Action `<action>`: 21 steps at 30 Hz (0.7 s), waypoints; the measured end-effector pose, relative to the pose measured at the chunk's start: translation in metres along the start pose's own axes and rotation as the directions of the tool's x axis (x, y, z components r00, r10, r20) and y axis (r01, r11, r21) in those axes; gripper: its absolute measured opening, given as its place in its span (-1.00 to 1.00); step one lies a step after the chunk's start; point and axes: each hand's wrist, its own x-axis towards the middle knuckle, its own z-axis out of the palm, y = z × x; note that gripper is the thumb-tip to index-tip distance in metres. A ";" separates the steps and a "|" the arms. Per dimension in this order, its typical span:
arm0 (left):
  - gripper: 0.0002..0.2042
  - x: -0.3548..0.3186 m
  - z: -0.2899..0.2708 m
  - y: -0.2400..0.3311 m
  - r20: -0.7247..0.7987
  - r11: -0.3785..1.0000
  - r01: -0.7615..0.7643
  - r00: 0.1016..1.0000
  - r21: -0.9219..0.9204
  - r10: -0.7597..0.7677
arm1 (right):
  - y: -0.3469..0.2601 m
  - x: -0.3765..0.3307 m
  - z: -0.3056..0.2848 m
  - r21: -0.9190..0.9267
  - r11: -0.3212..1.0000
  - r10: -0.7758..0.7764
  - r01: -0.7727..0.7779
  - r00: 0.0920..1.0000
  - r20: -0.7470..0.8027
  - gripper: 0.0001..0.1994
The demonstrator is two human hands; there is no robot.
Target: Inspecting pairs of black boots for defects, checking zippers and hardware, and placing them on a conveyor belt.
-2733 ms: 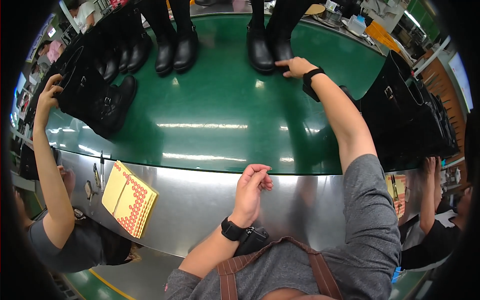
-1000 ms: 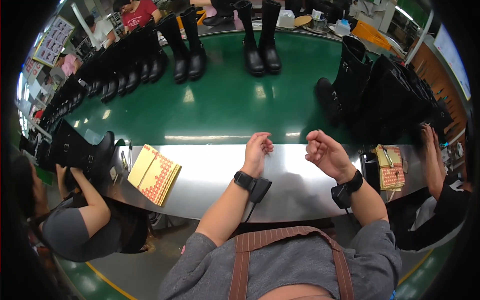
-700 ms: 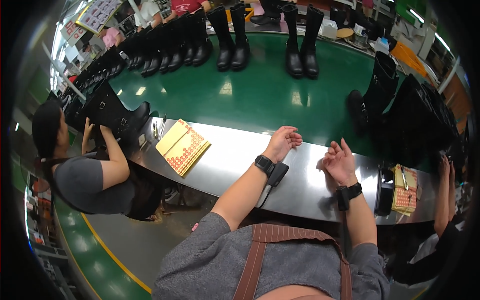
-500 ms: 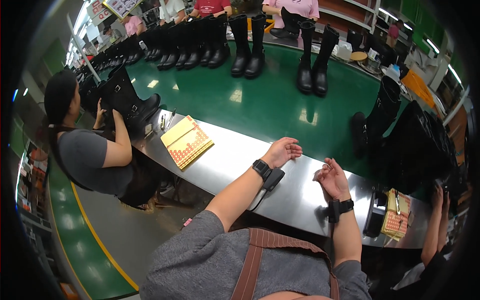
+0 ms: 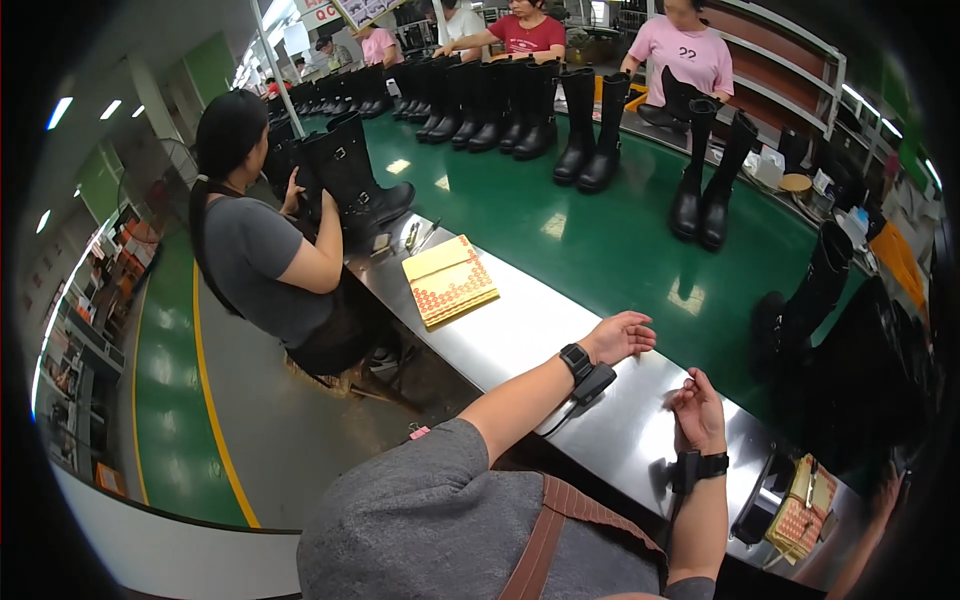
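Note:
My left hand (image 5: 620, 338) is held above the far edge of the steel table (image 5: 540, 340), fingers stretched out and slightly bent, with nothing in it. To its right, my right hand (image 5: 698, 412) is raised over the same steel top, fingers loosely curled but apart, also holding nothing. Each wrist wears a black strapped device. Nearest to the hands is the green conveyor surface (image 5: 540, 255) beyond the steel edge. A pair of tall black boots (image 5: 713, 185) stands upright on it, out of reach of both hands.
A yellow patterned booklet (image 5: 450, 280) lies left on the steel; a similar booklet (image 5: 805, 510) lies right, beside a black tray (image 5: 765, 495). More black boots (image 5: 480, 100) line the far side. A co-worker (image 5: 270, 230) at left handles a buckled boot (image 5: 355, 170). Dark boots (image 5: 815, 290) stand at right.
The view has swung left, so the scene sits further right and lower in the picture. My hands keep nearly the same pose, empty above the steel table.

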 end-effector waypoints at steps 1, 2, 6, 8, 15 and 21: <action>-0.81 0.001 0.001 -0.001 0.025 0.999 0.029 0.999 -0.027 -0.028 | -0.001 -0.002 0.001 -0.004 1.000 -0.002 0.002 1.000 0.003 -0.85; -0.81 0.000 0.000 0.000 0.029 0.999 0.036 0.999 -0.028 -0.035 | -0.001 -0.005 0.001 -0.007 1.000 -0.006 0.007 1.000 0.002 -0.85; -0.79 0.003 0.001 0.002 0.046 0.998 0.061 0.997 -0.032 -0.060 | -0.007 -0.008 0.007 0.060 0.998 0.002 0.001 0.999 -0.035 -0.85; -0.77 0.001 0.004 0.002 0.020 1.000 -0.015 1.000 0.024 0.014 | -0.006 -0.003 0.001 0.101 0.995 0.011 -0.009 1.000 -0.023 -0.86; -0.78 -0.124 0.037 0.039 0.130 0.740 0.323 0.867 0.590 -0.481 | 0.000 0.000 0.002 0.030 0.999 -0.020 0.018 0.999 0.048 -0.83; -0.75 -0.267 -0.003 0.063 -0.121 0.323 0.558 0.617 0.765 -0.778 | 0.000 -0.006 0.003 -0.040 0.998 -0.055 0.056 0.998 0.020 -0.82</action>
